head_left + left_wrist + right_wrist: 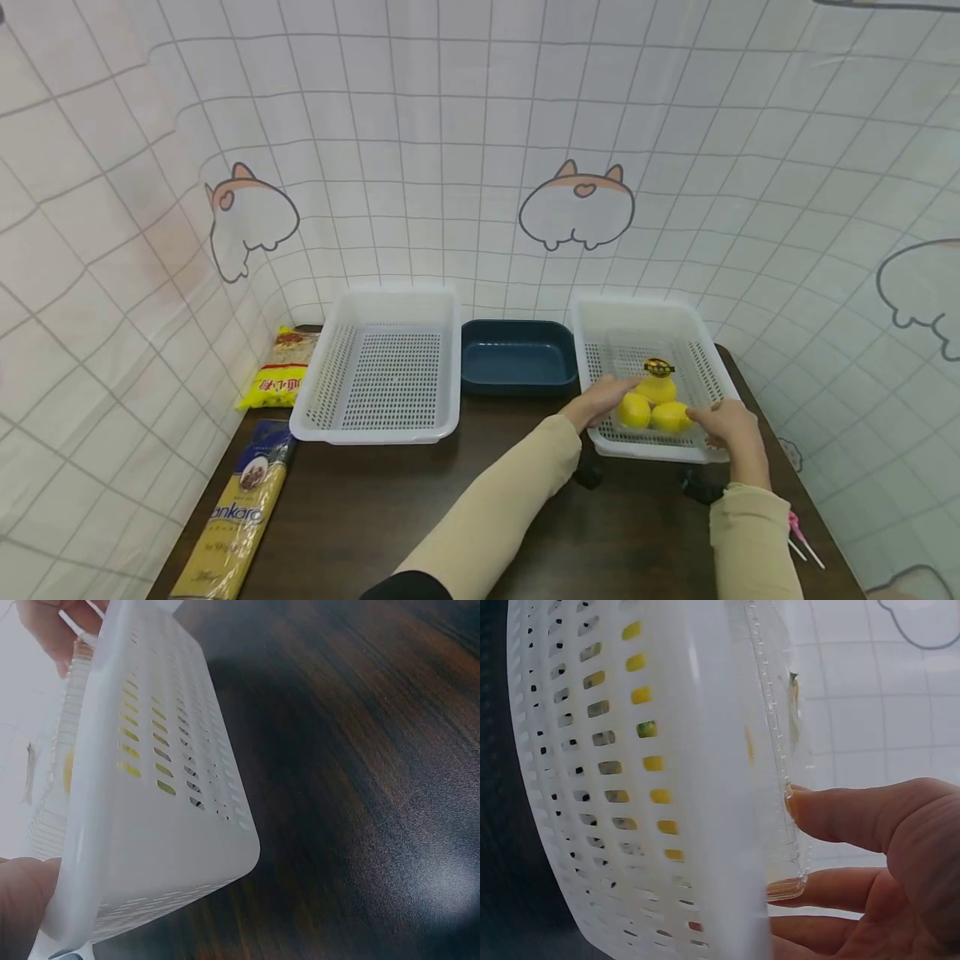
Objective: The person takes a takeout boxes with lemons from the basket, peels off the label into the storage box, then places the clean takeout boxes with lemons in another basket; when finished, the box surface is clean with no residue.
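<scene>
In the head view, a clear plastic box of lemons (657, 402) with a black-and-gold sticker is inside the right white basket (712, 454). My left hand (600, 402) holds the box's left side; its thumb (26, 896) shows by the basket rim in the left wrist view, and the rest is hidden. With the right hand (727, 427) I grip the opposite side. In the right wrist view, the right thumb (840, 814) presses the edge of the box (784, 825), other fingers lying below. Part of the box stands above the rim.
Another white basket (375, 436) stands at left, a dark blue dish (517, 358) between the baskets. Farther left lie a yellow food bag (281, 375) and a long pasta packet (240, 517). A pink item with white sticks (802, 533) is at the table's right edge.
</scene>
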A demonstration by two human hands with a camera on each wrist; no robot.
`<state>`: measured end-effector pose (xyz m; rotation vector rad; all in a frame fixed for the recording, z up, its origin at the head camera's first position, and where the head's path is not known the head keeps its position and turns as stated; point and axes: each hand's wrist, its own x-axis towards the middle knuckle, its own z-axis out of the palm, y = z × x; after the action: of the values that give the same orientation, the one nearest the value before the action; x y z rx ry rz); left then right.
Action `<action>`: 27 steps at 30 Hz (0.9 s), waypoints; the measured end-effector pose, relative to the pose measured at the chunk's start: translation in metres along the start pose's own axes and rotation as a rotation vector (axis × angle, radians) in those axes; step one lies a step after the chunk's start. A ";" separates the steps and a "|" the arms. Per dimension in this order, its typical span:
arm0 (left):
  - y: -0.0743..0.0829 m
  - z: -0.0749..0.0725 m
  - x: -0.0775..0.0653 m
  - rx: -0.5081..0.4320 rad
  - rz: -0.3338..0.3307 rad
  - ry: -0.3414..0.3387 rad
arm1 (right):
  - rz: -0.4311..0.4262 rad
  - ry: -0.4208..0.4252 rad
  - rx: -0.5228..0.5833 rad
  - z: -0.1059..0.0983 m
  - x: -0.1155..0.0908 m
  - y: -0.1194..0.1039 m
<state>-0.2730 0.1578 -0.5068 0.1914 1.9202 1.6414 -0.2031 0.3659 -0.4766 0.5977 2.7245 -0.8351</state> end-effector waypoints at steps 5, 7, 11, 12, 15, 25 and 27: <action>0.002 -0.005 -0.003 -0.036 0.008 0.000 | -0.045 0.041 -0.037 -0.004 -0.004 -0.004; 0.003 -0.008 -0.004 -0.028 -0.005 0.010 | -0.060 0.051 -0.059 -0.007 -0.007 -0.006; 0.005 -0.010 -0.009 -0.034 0.020 0.014 | -0.064 0.069 -0.110 -0.013 -0.015 -0.012; 0.006 -0.010 -0.012 -0.023 0.030 0.019 | -0.063 0.070 -0.119 -0.014 -0.017 -0.013; 0.010 -0.012 -0.020 0.007 0.072 0.035 | -0.060 0.079 -0.131 -0.018 -0.024 -0.018; 0.029 -0.029 -0.049 0.296 0.243 0.159 | -0.087 0.117 -0.100 -0.027 -0.050 -0.040; 0.029 -0.032 -0.053 0.322 0.276 0.201 | -0.086 0.130 -0.097 -0.026 -0.057 -0.045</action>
<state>-0.2543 0.1119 -0.4592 0.4521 2.3974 1.5580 -0.1748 0.3296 -0.4148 0.5359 2.9070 -0.7012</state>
